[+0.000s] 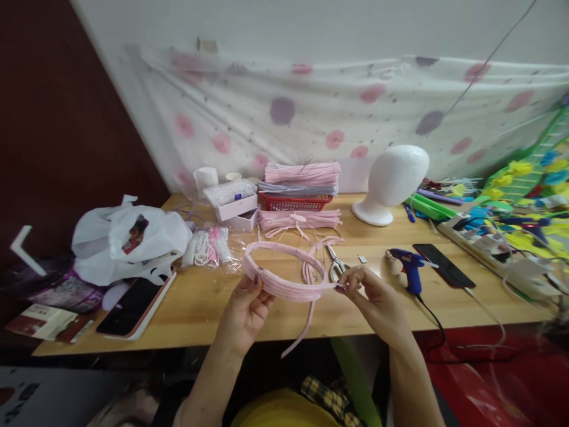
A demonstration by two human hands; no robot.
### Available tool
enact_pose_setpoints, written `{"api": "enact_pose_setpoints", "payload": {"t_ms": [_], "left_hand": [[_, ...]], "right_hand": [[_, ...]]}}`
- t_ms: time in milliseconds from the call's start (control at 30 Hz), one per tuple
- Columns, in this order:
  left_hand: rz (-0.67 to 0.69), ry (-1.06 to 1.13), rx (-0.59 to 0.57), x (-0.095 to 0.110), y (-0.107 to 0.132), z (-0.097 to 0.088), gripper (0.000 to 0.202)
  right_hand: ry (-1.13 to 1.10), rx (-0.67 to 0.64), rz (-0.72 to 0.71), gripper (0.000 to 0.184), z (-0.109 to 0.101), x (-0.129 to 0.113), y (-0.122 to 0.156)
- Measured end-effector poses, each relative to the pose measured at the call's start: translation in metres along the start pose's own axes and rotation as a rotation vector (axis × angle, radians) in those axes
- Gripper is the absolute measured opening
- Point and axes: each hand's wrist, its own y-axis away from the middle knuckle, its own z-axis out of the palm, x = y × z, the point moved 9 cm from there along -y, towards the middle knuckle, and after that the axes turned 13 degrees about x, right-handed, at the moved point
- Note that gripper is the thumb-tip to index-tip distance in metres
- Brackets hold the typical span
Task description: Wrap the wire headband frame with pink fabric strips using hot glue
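Observation:
A ring of pale pink fuzzy strips, which look like chenille stems, is held above the table's front part. My left hand is closed on the ring's left side, thumb in front. On its right side, my right hand pinches a thin pink strip that leads off the ring. A loose pink tail hangs below the ring past the table edge. Behind the ring lie scissors, partly hidden by my right hand, and more loose pink strips.
Bundles of pink strips top a red basket at the back. A white foam head stands right of it. A blue glue gun, a phone and a power strip lie right; a plastic bag sits left.

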Motion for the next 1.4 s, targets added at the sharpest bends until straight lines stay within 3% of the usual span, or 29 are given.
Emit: {"api": "enact_pose_setpoints", "payload": {"t_ms": [100, 233, 467, 700, 800, 933, 1067, 1300, 1400], "left_hand": [[0.12, -0.054, -0.062, 0.009, 0.005, 0.004, 0.036], [0.257, -0.113, -0.101, 0.018, 0.013, 0.008, 0.029], [0.345, -0.14, -0.075, 0.019, 0.011, 0.005, 0.028], [0.285, -0.123, -0.021, 0.006, 0.001, -0.003, 0.028], [0.253, -0.131, -0.012, 0.0, 0.0, -0.004, 0.029], [0.23, -0.149, -0.023, -0.006, 0.003, -0.003, 0.031], [0.22, -0.172, -0.039, -0.011, 0.004, -0.003, 0.03], [0.151, -0.296, -0.121, -0.018, 0.0, 0.002, 0.035], [0.112, -0.339, -0.088, -0.017, -0.008, 0.005, 0.035]], "right_hand": [[0.067, 0.029, 0.01, 0.018, -0.003, 0.004, -0.001], [0.132, 0.061, 0.008, 0.014, -0.005, 0.001, -0.001], [0.096, 0.082, 0.049, 0.016, -0.002, 0.003, 0.005], [0.037, 0.038, 0.019, 0.013, 0.011, 0.004, 0.016], [0.001, 0.041, -0.063, 0.004, 0.02, -0.016, 0.02], [-0.009, 0.058, -0.199, 0.014, 0.033, -0.05, 0.022], [0.077, 0.026, -0.27, 0.023, 0.048, -0.062, 0.024], [0.0, 0.138, -0.108, 0.021, 0.031, -0.027, 0.027], [-0.05, 0.159, -0.077, 0.022, 0.028, -0.017, 0.017]]}}
